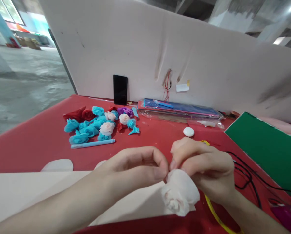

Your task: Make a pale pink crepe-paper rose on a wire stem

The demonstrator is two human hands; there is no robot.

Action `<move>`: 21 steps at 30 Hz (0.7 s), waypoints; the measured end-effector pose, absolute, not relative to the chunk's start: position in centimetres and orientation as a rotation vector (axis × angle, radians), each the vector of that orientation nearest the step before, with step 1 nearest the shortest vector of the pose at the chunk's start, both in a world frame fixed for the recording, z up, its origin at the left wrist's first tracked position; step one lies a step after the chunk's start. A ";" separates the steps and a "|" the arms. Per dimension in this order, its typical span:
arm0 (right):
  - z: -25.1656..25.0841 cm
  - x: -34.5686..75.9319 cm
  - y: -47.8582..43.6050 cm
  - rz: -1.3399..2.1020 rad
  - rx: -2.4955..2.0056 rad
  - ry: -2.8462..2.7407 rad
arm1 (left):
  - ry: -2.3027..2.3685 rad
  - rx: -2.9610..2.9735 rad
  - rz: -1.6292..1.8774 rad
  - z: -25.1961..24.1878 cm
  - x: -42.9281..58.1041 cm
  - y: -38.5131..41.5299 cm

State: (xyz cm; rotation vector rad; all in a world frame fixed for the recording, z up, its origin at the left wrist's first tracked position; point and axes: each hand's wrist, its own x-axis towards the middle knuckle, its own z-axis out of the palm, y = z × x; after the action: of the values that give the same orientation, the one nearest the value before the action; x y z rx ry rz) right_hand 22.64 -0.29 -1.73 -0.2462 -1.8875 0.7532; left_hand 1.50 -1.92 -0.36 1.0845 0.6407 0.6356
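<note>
A pale pink, nearly white crepe paper rose (181,193) hangs in front of me, its rolled bloom facing down and toward me. My right hand (206,162) is closed round its gathered base. Thumb and fingers of my left hand (145,165) are pinched together at the same base, touching the right fingertips; the exact spot they grip is hidden. Below the hands lies a long strip of pale paper (38,188). A rounded pale paper piece (59,165) sits behind the strip, and another is partly covered by my left wrist.
Farther left, blue paper roses (89,130), with some pink, red and purple ones, are heaped behind a light blue pen (93,144). A black phone (120,89) leans on the white partition. Rightward are a white oval object (188,131), black cables (248,175) and a green board (267,152).
</note>
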 end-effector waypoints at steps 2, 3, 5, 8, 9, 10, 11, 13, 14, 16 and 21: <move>-1.8 22.7 -0.4 0.839 -0.275 -1.866 | 0.722 1.231 0.713 -0.4 1.6 -2.0; -1.7 22.7 -0.5 0.884 -0.307 -1.866 | 0.781 1.332 0.779 -0.4 1.6 -2.0; -1.5 22.7 -0.8 0.972 -0.398 -1.873 | 0.857 1.536 0.934 -0.4 1.3 -1.9; -1.1 22.5 -1.3 1.168 -0.543 -1.844 | 0.745 1.755 1.044 -0.2 0.4 -1.7; -0.9 22.4 -1.4 1.259 -0.596 -1.815 | 0.686 1.809 1.014 -0.2 0.1 -1.5; -0.8 22.3 -1.4 1.359 -0.660 -1.779 | 0.633 1.861 0.952 -0.1 -0.2 -1.3; -0.8 22.2 -1.4 1.463 -0.721 -1.735 | 0.590 1.907 0.883 -0.1 -0.4 -1.1; -0.8 22.1 -1.2 1.666 -0.810 -1.637 | 0.542 1.981 0.772 -0.1 -0.7 -0.7; -0.9 22.1 -1.1 1.760 -0.827 -1.585 | 0.529 2.006 0.744 -0.2 -0.7 -0.6; -1.0 22.2 -0.8 1.908 -0.834 -1.488 | 0.516 2.019 0.739 -0.2 -0.7 -0.4; -0.8 22.4 -0.6 1.973 -0.864 -1.432 | 0.504 1.929 0.688 -0.4 -0.3 -0.2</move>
State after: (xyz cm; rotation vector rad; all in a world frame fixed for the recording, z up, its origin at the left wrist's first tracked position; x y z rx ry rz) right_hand 22.35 -0.59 -0.84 -0.8644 -1.4320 1.9727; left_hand -0.33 -0.18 -0.36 1.9294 0.5041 0.6885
